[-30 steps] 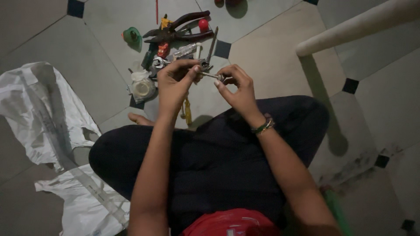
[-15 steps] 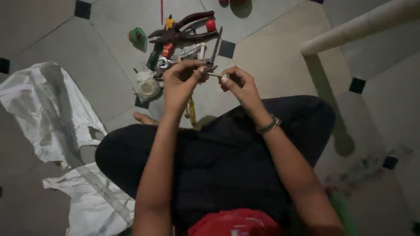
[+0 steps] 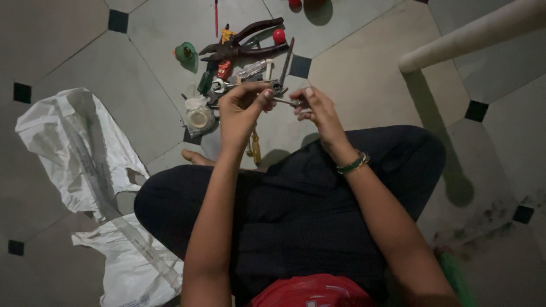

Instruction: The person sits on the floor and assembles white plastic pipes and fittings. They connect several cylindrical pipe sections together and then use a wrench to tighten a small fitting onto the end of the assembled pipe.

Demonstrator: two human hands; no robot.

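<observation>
Between the two raised hands, one thin metal rod (image 3: 286, 102) is held above the lap. Its near end is pinched by the fingertips of the left hand (image 3: 242, 111), and its far end is pinched by the fingertips of the right hand (image 3: 318, 111); both grips are narrow and closed on the rod. The rod's long axis is seen to run roughly level from one hand to the other, dipping slightly toward the right hand. What kind of part it is cannot be told at this size.

Just beyond the grip, one heap of tools (image 3: 244, 62) is noted on the tiled floor (image 3: 364, 74). One pair of dark pliers (image 3: 250, 40) with one red knob (image 3: 278, 36) beside it, one green cap (image 3: 185, 52) and one roll of pale tape (image 3: 199, 117) are counted; the remaining pieces are too small to count. Below the left-hand grip, one yellow piece (image 3: 254, 149) is seen hanging. To the left of the grip, well apart, two white sacks (image 3: 79, 153) lie flat. One green bangle (image 3: 354, 165) is worn on the right wrist. Far to the right of the grip, one pale bar (image 3: 472, 34) is seen.
</observation>
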